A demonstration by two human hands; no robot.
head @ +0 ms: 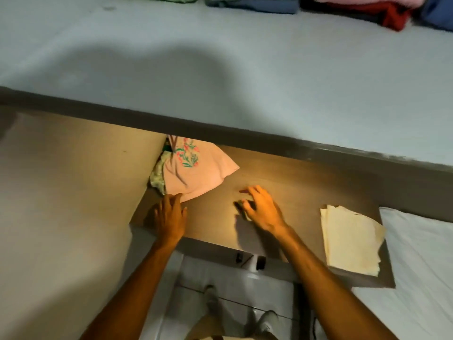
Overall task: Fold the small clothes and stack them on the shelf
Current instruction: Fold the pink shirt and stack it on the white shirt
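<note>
A pink garment (196, 173) with a flower print lies bunched in the back left corner of the wooden shelf (282, 182), partly under the ledge above. A pale green cloth (157, 176) peeks out beside it. My left hand (170, 215) touches the pink garment's near edge, fingers resting on it. My right hand (262, 208) hovers over the bare shelf to the right, fingers spread, holding nothing. A folded cream cloth (350, 239) lies at the shelf's right end.
A pale blue ledge (220, 82) runs above the shelf, with folded green, blue, pink and red clothes (367, 8) along its far edge. A white pillow (421, 253) lies at the right. A wall (61, 192) closes the left. Floor tiles and my feet show below.
</note>
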